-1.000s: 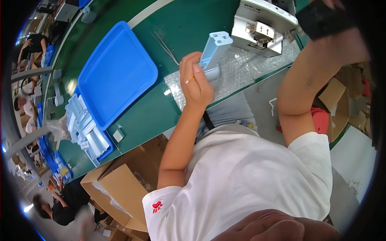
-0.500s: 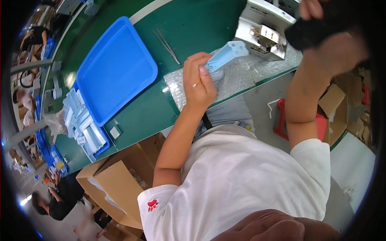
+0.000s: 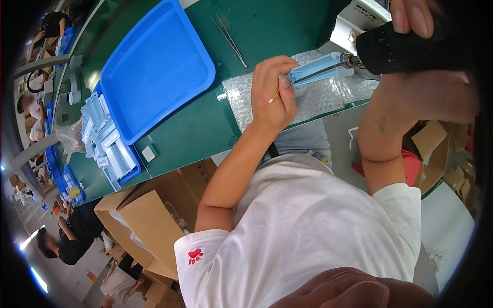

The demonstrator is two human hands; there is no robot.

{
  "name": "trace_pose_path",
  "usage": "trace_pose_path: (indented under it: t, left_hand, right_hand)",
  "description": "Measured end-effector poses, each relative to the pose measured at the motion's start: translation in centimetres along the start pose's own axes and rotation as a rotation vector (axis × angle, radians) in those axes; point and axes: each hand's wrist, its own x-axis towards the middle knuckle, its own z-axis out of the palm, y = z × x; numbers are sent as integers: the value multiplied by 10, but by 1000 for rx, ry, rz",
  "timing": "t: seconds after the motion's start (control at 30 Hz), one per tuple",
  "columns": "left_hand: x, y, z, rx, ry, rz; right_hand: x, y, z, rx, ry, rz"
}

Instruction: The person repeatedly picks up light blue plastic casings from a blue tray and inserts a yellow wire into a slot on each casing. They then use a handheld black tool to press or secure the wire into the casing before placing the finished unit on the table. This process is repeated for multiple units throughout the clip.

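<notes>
Light blue and trough-shaped, a plastic housing (image 3: 323, 62) is gripped at its near-left end by my left hand (image 3: 275, 97). A thin yellow wire with a small white connector (image 3: 271, 100) hangs out by that hand's fingers. My right hand (image 3: 431, 95), partly blurred, is closed round a black electric screwdriver (image 3: 385, 49). The screwdriver's long thin bit (image 3: 321, 71) lies along the inside of the housing, its tip close to my left fingertips. Whether the tip meets a screw is too small to tell. Beneath the housing, bubble wrap (image 3: 328, 97) covers the bench edge.
A silver metal box (image 3: 357, 25) stands behind the screwdriver. To the left are a blue tray (image 3: 154, 72), several light blue housings (image 3: 105, 136) and tweezers (image 3: 231, 41) on the green bench (image 3: 179, 146). Cardboard boxes (image 3: 154, 220) sit below; other people work far left.
The screwdriver has swung left and down, and its bit now reaches into the housing. My left hand has tilted the housing flatter. The view has shifted slightly.
</notes>
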Motion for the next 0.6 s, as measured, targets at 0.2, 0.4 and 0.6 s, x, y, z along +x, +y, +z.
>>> trace_pose_path:
  t: [0.2, 0.4, 0.6]
  left_hand:
    - [-2, -1, -1, 45, -17, 44]
    - [-3, 1, -1, 68, -17, 56]
    - [-3, 3, 0, 38, 8, 44]
  right_hand:
    - [4, 6, -46, 15, -59, 52]
    - [0, 1, -13, 542, -142, 181]
    - [-1, -2, 4, 219, -307, 111]
